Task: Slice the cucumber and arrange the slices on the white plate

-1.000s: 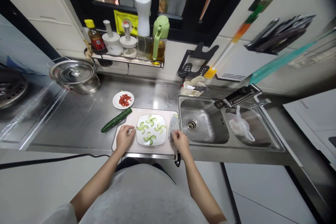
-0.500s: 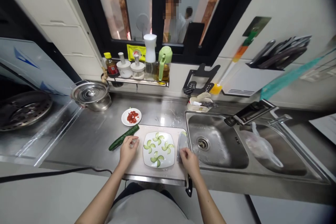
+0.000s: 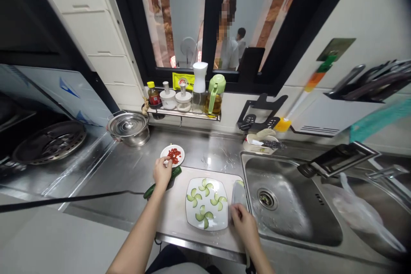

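Note:
My left hand is at the near edge of a small white plate that holds chopped red bits. Its fingertips are bent together beside the bits; whether they grip any is hidden. Beneath that wrist lies a dark green cucumber, partly covered. A square white plate rests on the pale cutting board, bearing several pinwheels of green slices. Right of it, my right hand has its fingers pinched together with nothing visible in them, above a knife lying along the board's edge.
A steel sink adjoins the board on the right, its black faucet reaching over. A lidded pot stands back left. Condiment jars and an oil bottle line a wall rack. A dark cable crosses on the left.
My left hand has moved forward from beside the cucumber to the small plate of red bits. My right hand stays over the knife. The whole view has shifted.

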`<state>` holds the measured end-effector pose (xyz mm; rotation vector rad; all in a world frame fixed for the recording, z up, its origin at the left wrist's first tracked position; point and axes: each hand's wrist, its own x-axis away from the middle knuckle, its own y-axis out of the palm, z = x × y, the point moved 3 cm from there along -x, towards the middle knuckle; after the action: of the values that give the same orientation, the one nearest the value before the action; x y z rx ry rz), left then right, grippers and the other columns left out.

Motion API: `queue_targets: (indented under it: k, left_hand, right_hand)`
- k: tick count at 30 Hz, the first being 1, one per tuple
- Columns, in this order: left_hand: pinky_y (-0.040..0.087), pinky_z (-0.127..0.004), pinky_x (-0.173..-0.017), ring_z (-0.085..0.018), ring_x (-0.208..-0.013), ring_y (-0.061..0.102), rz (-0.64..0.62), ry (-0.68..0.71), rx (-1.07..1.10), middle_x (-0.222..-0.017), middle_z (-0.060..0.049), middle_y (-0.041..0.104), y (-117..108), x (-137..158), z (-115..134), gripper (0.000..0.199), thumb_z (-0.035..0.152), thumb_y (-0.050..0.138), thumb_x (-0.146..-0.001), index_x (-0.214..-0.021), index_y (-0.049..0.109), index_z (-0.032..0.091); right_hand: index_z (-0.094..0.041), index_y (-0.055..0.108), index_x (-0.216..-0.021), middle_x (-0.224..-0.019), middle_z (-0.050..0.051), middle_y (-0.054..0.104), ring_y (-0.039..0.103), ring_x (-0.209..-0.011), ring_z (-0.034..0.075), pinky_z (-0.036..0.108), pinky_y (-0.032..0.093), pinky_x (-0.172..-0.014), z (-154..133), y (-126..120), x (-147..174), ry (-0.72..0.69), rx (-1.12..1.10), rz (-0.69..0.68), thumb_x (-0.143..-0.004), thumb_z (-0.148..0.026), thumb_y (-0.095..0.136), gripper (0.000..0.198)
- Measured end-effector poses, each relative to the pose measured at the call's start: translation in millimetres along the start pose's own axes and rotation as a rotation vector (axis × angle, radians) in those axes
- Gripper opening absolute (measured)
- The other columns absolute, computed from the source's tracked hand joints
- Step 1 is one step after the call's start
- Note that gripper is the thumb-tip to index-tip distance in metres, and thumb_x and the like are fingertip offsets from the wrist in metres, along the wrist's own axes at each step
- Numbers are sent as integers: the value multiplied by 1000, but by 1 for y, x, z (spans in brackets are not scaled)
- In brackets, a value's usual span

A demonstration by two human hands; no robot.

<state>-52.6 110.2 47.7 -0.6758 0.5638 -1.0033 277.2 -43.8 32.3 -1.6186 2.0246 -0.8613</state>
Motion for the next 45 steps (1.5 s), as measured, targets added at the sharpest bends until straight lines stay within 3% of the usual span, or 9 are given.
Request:
queue_targets:
  k: [6,15,20,27,32,35,38,40,45]
  left_hand:
    - [43,-39,-83,-29,-105,57,-130,-34,-277,-111,-9,66,39,-50,19,24,35,55,-84,-100,71,28]
    - [40,-38,-88,-28,-107,56,-254,126,-493,-112,-10,67,77,-73,5,24,36,61,-78,-96,73,27]
    - [42,-38,-84,-28,-104,58,-247,130,-477,-112,-10,67,83,-76,-2,26,32,54,-82,-97,74,26]
    - [43,-38,-82,-29,-103,59,-236,117,-425,-111,-13,67,74,-69,-6,35,36,43,-89,-97,74,23]
    - [43,-37,-85,-28,-105,59,-212,68,-272,-112,-11,67,59,-63,-10,30,36,46,-87,-94,73,23]
    - [44,-33,-85,-24,-103,60,-232,8,-20,-108,-8,69,51,-57,-12,24,37,52,-83,-87,71,23]
    - [46,-26,-78,-18,-90,63,-321,-78,333,-95,-4,72,48,-47,-10,23,40,56,-80,-81,66,20]
    - [46,-23,-69,-15,-79,63,-382,-105,447,-86,-4,71,45,-38,-6,28,44,55,-79,-82,65,19]
    - [30,-18,-46,-8,-57,51,-598,-89,678,-76,-1,64,32,-2,21,40,53,61,-73,-93,64,19]
  right_hand:
    - [-21,64,-73,-63,6,66,61,-59,21,29,44,-58,-13,-1,0,-4,-47,8,-81,-62,40,48]
    - [-22,64,-70,-59,4,65,60,-55,20,28,45,-56,9,-15,19,83,-27,55,-78,-67,42,51]
    - [-22,65,-71,-64,7,68,62,-60,21,28,47,-58,14,-17,27,117,-30,55,-76,-69,43,53]
    - [-22,65,-71,-64,6,68,62,-60,22,28,46,-59,10,-15,29,107,-28,51,-78,-64,43,48]
    - [-21,63,-71,-61,5,65,59,-58,20,28,44,-58,4,-13,25,86,-6,55,-80,-61,42,46]
    - [-20,63,-72,-61,5,64,57,-57,19,28,42,-58,-5,-11,17,52,-9,36,-82,-60,41,46]
    - [-19,64,-76,-66,6,67,58,-61,19,28,42,-59,-21,-7,4,16,-46,8,-83,-57,42,45]
    - [-19,65,-78,-69,6,67,60,-64,19,28,43,-61,-38,-4,-7,-21,-75,-5,-84,-53,43,41]
    - [-19,66,-83,-76,4,67,59,-71,17,26,42,-65,-95,4,-36,-163,-152,-13,-85,-40,47,28]
